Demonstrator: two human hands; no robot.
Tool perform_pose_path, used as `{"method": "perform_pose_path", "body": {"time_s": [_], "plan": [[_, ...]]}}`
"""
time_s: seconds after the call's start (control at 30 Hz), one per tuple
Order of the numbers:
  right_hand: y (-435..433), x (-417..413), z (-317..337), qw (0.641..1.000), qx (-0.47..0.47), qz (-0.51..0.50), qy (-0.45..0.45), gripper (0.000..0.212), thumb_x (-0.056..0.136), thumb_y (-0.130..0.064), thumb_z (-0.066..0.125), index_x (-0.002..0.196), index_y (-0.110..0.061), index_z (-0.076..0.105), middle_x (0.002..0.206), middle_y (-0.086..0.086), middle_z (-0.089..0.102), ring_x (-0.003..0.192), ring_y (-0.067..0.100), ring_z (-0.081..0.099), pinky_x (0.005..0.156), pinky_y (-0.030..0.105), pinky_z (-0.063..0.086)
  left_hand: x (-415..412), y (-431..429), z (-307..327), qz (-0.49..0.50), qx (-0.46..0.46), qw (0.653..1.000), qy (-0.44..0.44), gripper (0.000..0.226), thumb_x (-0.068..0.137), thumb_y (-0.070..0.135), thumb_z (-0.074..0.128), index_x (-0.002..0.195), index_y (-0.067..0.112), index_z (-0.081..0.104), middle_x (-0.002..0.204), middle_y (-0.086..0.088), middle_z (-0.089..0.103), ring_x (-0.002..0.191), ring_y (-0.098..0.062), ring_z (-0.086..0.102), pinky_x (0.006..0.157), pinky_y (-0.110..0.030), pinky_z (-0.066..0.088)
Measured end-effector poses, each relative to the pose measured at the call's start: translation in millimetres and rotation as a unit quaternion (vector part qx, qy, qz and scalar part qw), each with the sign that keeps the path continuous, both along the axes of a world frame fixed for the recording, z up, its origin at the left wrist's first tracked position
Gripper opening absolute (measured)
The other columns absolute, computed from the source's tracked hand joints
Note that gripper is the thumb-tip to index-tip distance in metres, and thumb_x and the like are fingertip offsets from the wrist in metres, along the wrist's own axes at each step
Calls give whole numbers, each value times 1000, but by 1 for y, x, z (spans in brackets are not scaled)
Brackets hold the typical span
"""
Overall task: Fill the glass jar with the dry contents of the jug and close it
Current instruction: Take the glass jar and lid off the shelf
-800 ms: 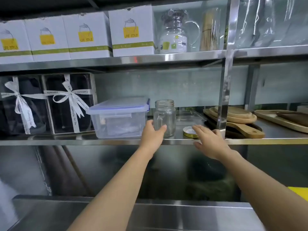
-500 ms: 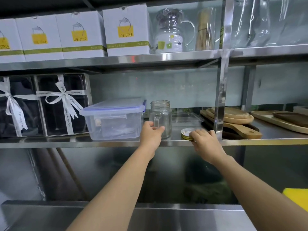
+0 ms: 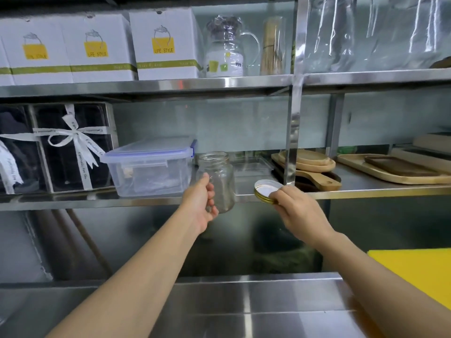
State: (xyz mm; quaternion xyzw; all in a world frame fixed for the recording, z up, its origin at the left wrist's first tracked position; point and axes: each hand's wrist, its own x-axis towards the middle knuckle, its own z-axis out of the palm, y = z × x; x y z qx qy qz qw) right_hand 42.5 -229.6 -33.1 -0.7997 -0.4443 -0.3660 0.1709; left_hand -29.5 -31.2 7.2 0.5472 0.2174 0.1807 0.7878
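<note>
The left hand [image 3: 203,203] is wrapped around the glass jar [image 3: 218,178], its fingers closed on the handle side, and the jar is empty, open at the mouth and held upright at the front edge of the middle shelf [image 3: 366,191]; its base hangs below the shelf's front lip. The right hand [image 3: 296,211] pinches the lid [image 3: 266,190] by its near rim, with the lid tilted, white inside facing up and gold edge showing, just beside the jar on its right. To the jar's left a clear plastic box [image 3: 148,172] with a blue-trimmed lid sits on the shelf. Wooden boards [image 3: 310,164] lie farther right. On the upper shelf stands a glass jug [image 3: 228,48] beside white cartons [image 3: 166,45]. Below, a steel counter [image 3: 244,311] carries a yellow board [image 3: 419,276].
</note>
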Motion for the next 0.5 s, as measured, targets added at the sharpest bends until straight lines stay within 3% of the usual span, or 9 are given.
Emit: {"method": "perform_pose_path", "body": {"time_s": [0.13, 0.2, 0.3, 0.4, 0.5], "plan": [[-24, -41, 6, 1000, -21, -1, -11, 23, 72, 1, 76, 92, -4, 66, 87, 14, 69, 73, 31, 63, 58, 40, 57, -47, -14, -19, -9, -29, 999, 15, 38, 92, 40, 50, 60, 20, 47, 51, 6, 36, 54, -10, 28, 55, -24, 28], [-35, -60, 6, 1000, -26, -9, -12, 19, 73, 1, 73, 90, -4, 66, 83, 14, 68, 69, 32, 62, 54, 40, 55, -73, -22, -31, 6, -18, 999, 30, 37, 92, 39, 52, 60, 20, 48, 50, 6, 36, 53, -10, 28, 56, -25, 28], [-54, -94, -2, 999, -34, -6, -30, 9, 81, -6, 59, 88, -5, 65, 79, 12, 67, 64, 28, 57, 49, 34, 47, -115, -29, -49, -3, -21, 999, 38, 38, 91, 39, 53, 59, 21, 46, 44, 8, 36, 50, -11, 27, 54, -24, 26], [-76, -132, -14, 999, -37, 5, -13, 21, 86, -16, 46, 89, -7, 64, 80, 9, 67, 69, 21, 52, 51, 30, 45, -164, -39, -67, -7, -20, 998, 53, 37, 90, 38, 54, 60, 21, 45, 44, 8, 35, 47, -11, 27, 54, -24, 26], [-100, -168, -32, 999, -52, 0, -3, 13, 78, -6, 68, 90, -5, 65, 81, 12, 69, 66, 25, 59, 51, 31, 50, -209, -49, -82, -16, -13, 998, 62, 35, 90, 37, 55, 60, 20, 45, 48, 6, 34, 49, -12, 27, 55, -25, 27]]}}
